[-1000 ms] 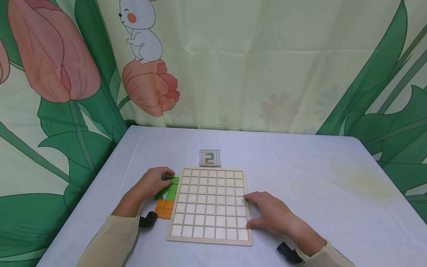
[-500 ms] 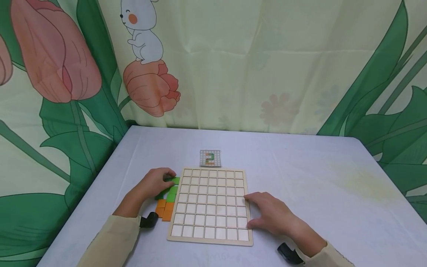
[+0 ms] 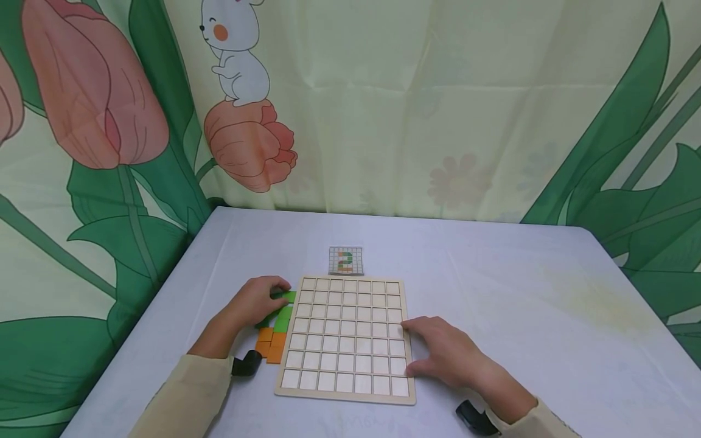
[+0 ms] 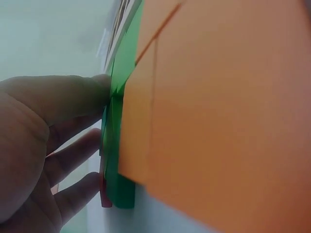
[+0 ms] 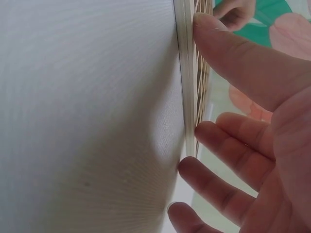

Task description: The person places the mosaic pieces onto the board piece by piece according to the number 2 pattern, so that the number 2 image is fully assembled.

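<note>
A wooden grid board (image 3: 345, 399) with pale square cells lies flat in the head view. Against its left edge sit light green tiles (image 3: 282, 320) and orange tiles (image 3: 276, 348). My left hand (image 3: 257, 301) rests over the upper tiles, partly hiding darker green ones. In the left wrist view, the thumb touches a green tile (image 4: 125, 51), with fingers extended along the tiles' far side; a reddish piece (image 4: 105, 199) shows by the fingertips. My right hand (image 3: 446, 350) touches the board's right edge, thumb and fingers spread apart, as the right wrist view also shows.
A small card (image 3: 345, 261) with a gridded picture of an orange and green figure lies just beyond the board. White cloth covers the table (image 3: 493, 274). Behind it hangs a curtain (image 3: 383, 121) printed with tulips and a white animal.
Over the last second the lighter green and orange tiles beside the board shifted slightly, the lower ones toward me. My left hand moved only a little; the right hand stayed put at the board.
</note>
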`<state>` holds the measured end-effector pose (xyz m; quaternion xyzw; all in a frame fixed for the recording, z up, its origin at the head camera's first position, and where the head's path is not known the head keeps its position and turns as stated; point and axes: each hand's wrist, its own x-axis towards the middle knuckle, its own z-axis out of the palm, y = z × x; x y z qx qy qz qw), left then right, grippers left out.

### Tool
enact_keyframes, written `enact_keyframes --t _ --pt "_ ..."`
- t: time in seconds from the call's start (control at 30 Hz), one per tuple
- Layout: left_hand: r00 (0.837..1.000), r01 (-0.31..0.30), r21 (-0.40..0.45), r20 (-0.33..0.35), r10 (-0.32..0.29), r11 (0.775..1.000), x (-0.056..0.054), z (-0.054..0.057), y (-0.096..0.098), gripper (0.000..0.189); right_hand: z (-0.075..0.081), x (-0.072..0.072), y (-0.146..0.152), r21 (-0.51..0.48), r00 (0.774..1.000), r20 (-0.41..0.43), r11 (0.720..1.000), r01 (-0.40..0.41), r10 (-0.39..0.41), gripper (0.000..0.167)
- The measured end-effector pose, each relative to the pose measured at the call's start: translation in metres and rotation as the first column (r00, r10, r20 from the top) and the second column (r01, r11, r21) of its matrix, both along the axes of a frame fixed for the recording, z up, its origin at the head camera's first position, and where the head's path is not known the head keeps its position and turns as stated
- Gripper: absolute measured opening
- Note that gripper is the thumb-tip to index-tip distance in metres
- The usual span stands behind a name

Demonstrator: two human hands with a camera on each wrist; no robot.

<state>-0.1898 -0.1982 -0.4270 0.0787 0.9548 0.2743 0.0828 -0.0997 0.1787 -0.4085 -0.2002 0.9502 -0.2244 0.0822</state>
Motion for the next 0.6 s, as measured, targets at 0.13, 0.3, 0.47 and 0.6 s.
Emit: enact_keyframes --t 0.13,0.3,0.47,0.6 --pt "1.0 -0.003 -0.011 0.001 0.003 1.0 -0.0001 0.0005 0.0008 0.028 -0.0011 -0.0001 0.0009 -0.001 1.0 -0.013 1.0 -0.009 0.009 0.07" --pt "1.0 -0.005 -0.031 -0.002 0.005 1.0 0.0003 0.0027 0.0024 0.026 -0.0022 -0.0003 0.001 -0.002 1.0 -0.009 1.0 -0.006 0.006 0.07" --pt "1.0 -0.004 -0.06 -0.011 0.004 0.998 0.0008 0.0053 0.0039 0.025 -0.0031 -0.0003 0.0012 -0.002 1.0 -0.004 1.0 0.001 -0.001 0.071" --pt "1.0 0.0 -0.076 -0.009 -0.001 0.997 0.0014 0.0066 0.0038 0.026 -0.0038 -0.0003 0.0018 -0.007 1.0 0.0 1.0 0.004 -0.004 0.071"
